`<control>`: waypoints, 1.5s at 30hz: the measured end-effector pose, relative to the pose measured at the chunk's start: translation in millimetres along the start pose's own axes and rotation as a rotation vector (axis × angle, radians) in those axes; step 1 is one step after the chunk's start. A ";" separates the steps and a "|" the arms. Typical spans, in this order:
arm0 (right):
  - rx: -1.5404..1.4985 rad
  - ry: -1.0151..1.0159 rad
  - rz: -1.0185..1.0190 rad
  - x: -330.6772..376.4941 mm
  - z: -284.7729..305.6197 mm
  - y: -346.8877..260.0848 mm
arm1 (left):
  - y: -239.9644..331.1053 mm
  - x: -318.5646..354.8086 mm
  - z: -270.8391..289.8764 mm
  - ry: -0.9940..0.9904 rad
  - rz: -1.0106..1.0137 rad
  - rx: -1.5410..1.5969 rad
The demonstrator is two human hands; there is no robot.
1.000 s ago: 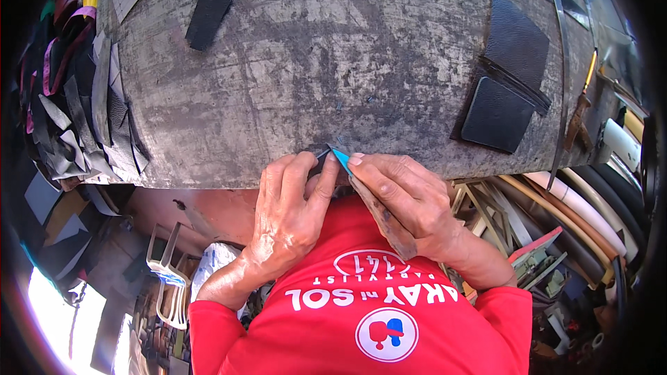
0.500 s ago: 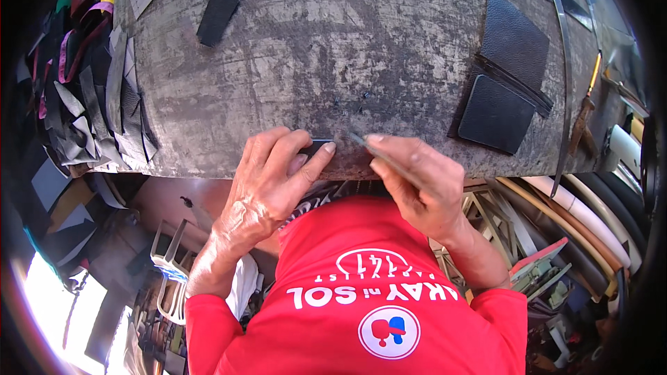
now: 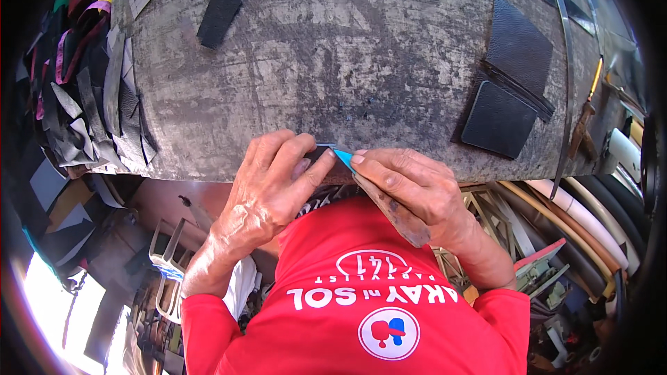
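At the near edge of the desk: both hands meet over one small dark piece.
Desk (image 3: 361,62): wide, grey and scuffed, filling the upper half of the view.
Scrap pile (image 3: 90,111): dark offcuts heaped along the left end of the desk.
Black panels (image 3: 511,87): two flat squares overlapping at the right side, well apart from the hands.
Long strip (image 3: 564,76): thin and grey, running down the right edge beside the panels.
Black rectangle (image 3: 219,15): lying alone at the upper left.
Left hand (image 3: 267,191): fingers curled, pinching and pressing the small dark piece (image 3: 316,155) at the desk's edge.
Right hand (image 3: 410,191): clenched on a wooden-handled knife (image 3: 389,205), forefinger laid along it; the handle slants down toward the red shirt.
Blue blade tip (image 3: 343,157): just beside the piece, between the two forefingers.
Change: half a second ago the blue tip was hidden under the fingers; it now shows again, as it did a second ago, and the hands sit a little lower against the edge.
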State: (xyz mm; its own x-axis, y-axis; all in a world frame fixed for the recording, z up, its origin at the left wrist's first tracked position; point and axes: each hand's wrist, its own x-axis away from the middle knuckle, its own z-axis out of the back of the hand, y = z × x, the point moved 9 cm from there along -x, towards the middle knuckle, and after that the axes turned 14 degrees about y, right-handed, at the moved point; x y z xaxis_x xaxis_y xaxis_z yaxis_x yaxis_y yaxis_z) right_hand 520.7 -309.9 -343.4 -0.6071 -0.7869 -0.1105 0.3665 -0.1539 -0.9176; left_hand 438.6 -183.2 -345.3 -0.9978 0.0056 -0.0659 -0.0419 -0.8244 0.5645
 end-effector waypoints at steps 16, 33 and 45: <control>-0.019 0.009 0.018 2.0 0.2 4.8 | -1.9 0.6 -0.5 0.006 -0.029 0.029; -0.023 -0.094 0.008 -11.9 -3.9 5.2 | -4.9 1.1 -3.7 -0.028 -0.038 0.076; -0.004 0.002 0.060 -8.9 -3.2 1.3 | -6.0 -0.6 0.5 0.005 -0.002 0.085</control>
State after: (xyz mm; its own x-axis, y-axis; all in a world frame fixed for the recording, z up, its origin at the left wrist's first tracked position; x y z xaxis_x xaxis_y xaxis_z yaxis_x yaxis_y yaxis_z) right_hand 524.3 -301.2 -344.9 -0.5851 -0.7937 -0.1665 0.3998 -0.1037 -0.9107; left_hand 439.4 -177.9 -348.3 -0.9975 0.0047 -0.0711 -0.0487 -0.7734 0.6320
